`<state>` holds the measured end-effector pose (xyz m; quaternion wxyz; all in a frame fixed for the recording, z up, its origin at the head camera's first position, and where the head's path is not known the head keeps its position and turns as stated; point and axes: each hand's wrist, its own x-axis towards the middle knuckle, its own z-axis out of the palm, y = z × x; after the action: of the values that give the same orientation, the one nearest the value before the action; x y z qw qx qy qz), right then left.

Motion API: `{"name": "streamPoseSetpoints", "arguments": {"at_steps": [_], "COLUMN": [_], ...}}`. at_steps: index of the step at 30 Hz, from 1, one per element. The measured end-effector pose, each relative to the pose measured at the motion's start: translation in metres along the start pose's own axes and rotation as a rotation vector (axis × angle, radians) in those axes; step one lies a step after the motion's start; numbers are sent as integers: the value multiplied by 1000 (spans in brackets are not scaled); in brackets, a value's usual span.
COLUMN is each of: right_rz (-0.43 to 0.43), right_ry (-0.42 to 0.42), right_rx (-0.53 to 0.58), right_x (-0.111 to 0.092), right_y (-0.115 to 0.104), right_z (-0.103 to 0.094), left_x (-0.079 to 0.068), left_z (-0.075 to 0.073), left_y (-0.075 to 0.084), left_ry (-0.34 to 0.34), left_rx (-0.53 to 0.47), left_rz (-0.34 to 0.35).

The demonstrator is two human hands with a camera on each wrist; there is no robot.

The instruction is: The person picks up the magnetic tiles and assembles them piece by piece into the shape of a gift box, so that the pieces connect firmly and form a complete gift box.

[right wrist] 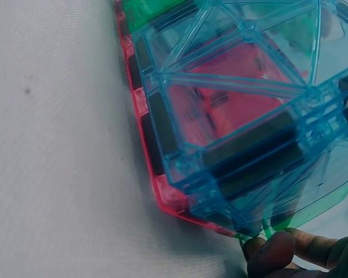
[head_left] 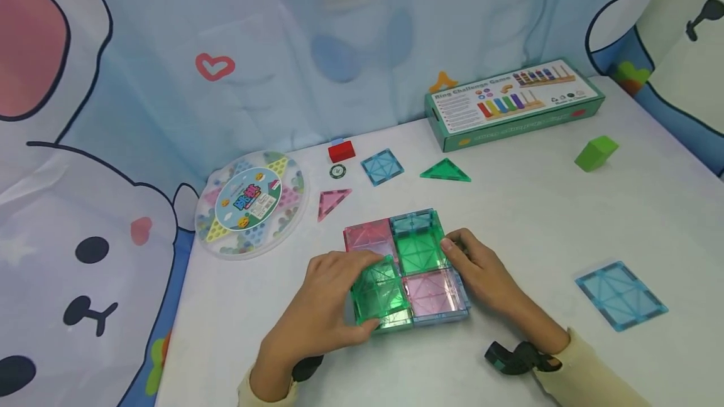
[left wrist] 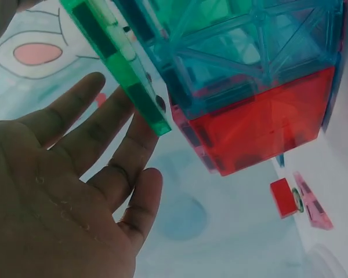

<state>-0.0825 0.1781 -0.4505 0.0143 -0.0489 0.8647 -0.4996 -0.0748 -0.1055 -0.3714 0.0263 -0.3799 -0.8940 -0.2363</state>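
A box built of see-through magnetic tiles (head_left: pixel 432 294), in pink, green and blue, stands on the table with four-part top sections. My left hand (head_left: pixel 325 300) holds a green square magnetic tile (head_left: pixel 378 291) between thumb and fingers, tilted over the box's near left section. In the left wrist view that tile (left wrist: pixel 130 87) stands apart from the blue and red wall. My right hand (head_left: pixel 481 269) grips the box's right side near its far corner with curled thumb and fingers. The right wrist view shows its fingertips (right wrist: pixel 272 252) at a lower corner.
A blue square tile (head_left: pixel 621 296) lies at right. Behind the box lie a pink triangle (head_left: pixel 332 203), a smaller blue square (head_left: pixel 383 166), a green triangle (head_left: pixel 446 171), a red block (head_left: pixel 342 151) and a green block (head_left: pixel 596 153). A round game case (head_left: pixel 294 225) and a game box (head_left: pixel 520 124) sit farther back.
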Motion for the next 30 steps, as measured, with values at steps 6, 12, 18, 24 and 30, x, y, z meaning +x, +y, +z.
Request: {"name": "streamPoseSetpoints", "arguments": {"at_steps": [6, 12, 18, 24, 30], "right_rz": [-4, -1, 34, -18, -145], "right_ry": [-2, -3, 14, 116, 51], "right_rx": [-11, -6, -20, -212, -503], "right_x": [2, 2, 9, 50, 125], "right_y": [-2, -3, -4, -1, -1], "right_z": [-1, -2, -5, -20, -23], "left_x": [3, -7, -29, -34, -33], "left_z": [3, 12, 31, 39, 44], "left_y": [-5, -18, -35, -45, -46], "left_ry": [-55, -43, 57, 90, 49], "left_rx": [-35, -107, -277, -317, -333], "left_rz": [19, 15, -12, -26, -66]}}
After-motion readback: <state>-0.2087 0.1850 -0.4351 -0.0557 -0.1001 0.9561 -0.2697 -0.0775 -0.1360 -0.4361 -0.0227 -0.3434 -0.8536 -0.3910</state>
